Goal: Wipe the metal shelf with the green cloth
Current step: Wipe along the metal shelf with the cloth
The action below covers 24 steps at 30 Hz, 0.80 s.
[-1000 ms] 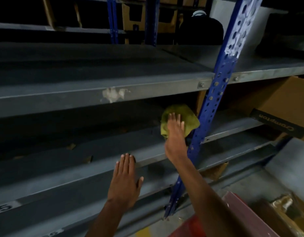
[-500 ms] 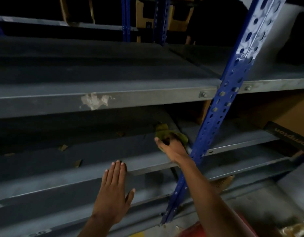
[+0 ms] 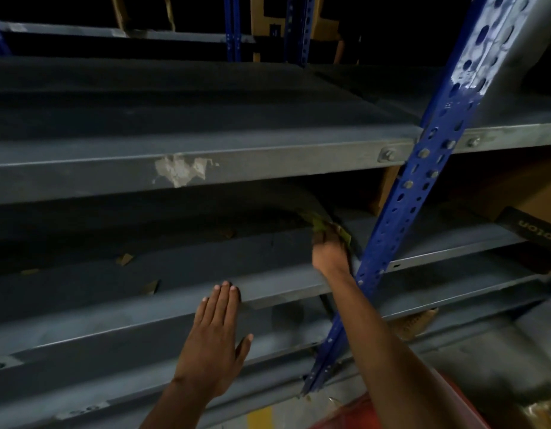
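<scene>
The grey metal shelf [image 3: 181,267] runs across the middle of the head view, under a higher shelf [image 3: 237,156]. My right hand [image 3: 328,250] reaches onto the middle shelf near the blue upright and is closed on the green cloth [image 3: 322,222]. Only a small crumpled part of the cloth shows beyond the fingers, in the dark gap below the upper shelf. My left hand [image 3: 216,335] lies flat with fingers together, its fingertips resting on the front lip of the same shelf.
A blue perforated upright [image 3: 422,187] slants just right of my right hand. Small cardboard scraps [image 3: 124,259] lie on the shelf to the left. A cardboard box with a black label [image 3: 529,229] sits on the right shelf. A worn patch [image 3: 181,171] marks the upper shelf's edge.
My right hand has pushed the cloth from in front of the upright down onto the shelf and deeper under the upper shelf. The left hand has kept its place on the lip.
</scene>
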### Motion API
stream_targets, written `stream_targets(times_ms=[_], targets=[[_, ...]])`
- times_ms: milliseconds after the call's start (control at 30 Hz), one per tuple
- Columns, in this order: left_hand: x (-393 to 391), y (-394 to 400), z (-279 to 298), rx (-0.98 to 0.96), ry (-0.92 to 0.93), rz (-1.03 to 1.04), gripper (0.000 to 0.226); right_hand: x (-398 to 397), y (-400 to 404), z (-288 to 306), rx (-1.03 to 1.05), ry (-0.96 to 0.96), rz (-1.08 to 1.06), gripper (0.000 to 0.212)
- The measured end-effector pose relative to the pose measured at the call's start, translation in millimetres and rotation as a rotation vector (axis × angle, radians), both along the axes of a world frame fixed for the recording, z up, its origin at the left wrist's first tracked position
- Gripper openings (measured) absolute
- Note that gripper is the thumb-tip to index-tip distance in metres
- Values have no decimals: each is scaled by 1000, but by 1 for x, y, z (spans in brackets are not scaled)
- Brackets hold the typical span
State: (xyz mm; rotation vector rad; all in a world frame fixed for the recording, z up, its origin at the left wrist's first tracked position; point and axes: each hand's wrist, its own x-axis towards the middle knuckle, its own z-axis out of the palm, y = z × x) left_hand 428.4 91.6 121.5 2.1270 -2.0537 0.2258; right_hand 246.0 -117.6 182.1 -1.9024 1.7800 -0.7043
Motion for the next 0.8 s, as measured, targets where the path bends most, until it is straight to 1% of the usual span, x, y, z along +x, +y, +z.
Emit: stream_targets(times_ms=[67, 167, 233, 267, 333, 367, 433, 500, 533, 600, 667, 700, 733, 800], targets=[[1, 1, 0, 16, -5, 3, 84, 3, -26, -7, -44, 89, 24, 59], [1, 2, 2, 5, -3, 7, 84, 11, -51, -22, -70, 262, 179, 48], [0, 1, 1, 10, -5, 4, 85, 20, -48, -27, -44, 366, 329, 52], [0, 1, 0, 17, -2, 6, 85, 22, -40, -28, -18, 371, 388, 54], [1, 1, 0, 24, 7, 11, 85, 16, -24, -25, -41, 239, 439, 52], [2, 1, 0, 26, 9, 12, 85, 11, -19, -22, -68, 187, 421, 48], [2, 0, 0, 32, 6, 9, 86, 1, -19, -14, -62, 172, 306, 45], [2, 0, -1, 34, 2, 4, 86, 1, -28, -14, -54, 234, 265, 48], [2, 0, -2, 34, 5, 5, 86, 5, -32, -17, -78, 300, 298, 51], [1, -1, -2, 29, 14, 12, 87, 18, -33, -21, -82, 356, 391, 55], [1, -1, -2, 38, 24, 10, 88, 26, -39, -38, 3, 430, 482, 58], [1, -1, -2, 45, 22, 7, 88, 26, -47, -46, 72, 399, 504, 59], [2, -1, -2, 53, 16, 3, 87, 21, -53, -48, 157, 322, 469, 60], [4, -1, -1, 55, 6, 0, 87, 6, -62, -43, 304, 65, 280, 52]])
